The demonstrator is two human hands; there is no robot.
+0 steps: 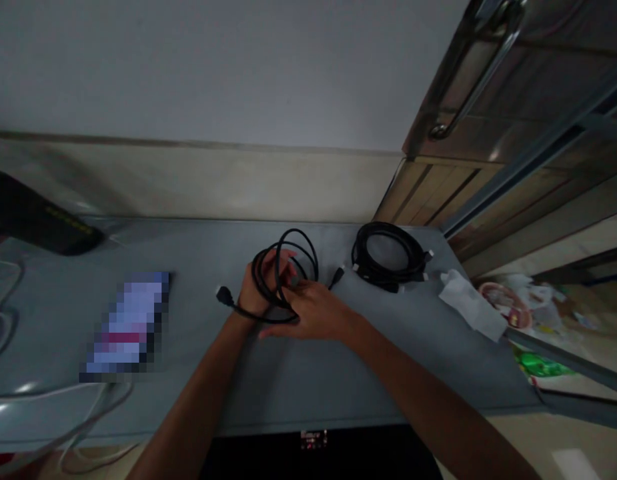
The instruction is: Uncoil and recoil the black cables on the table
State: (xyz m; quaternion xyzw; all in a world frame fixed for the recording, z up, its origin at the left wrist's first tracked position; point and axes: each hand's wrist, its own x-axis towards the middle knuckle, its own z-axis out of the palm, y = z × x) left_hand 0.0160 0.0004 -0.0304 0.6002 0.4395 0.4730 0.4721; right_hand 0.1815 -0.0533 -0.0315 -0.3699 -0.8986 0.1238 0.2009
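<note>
Near the middle of the grey counter (288,380), the left hand (255,290) is closed inside loops of a black cable (288,263), so the coil keeps its shape. The right hand (318,310) pinches the strands; its fingertips are hidden. Farther right lies a second coiled cable (388,257), its plugs hard to make out.

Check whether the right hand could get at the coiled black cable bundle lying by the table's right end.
Probably yes: the coiled bundle lies in the open beside the right hand, though that hand is holding the black cable.
</note>
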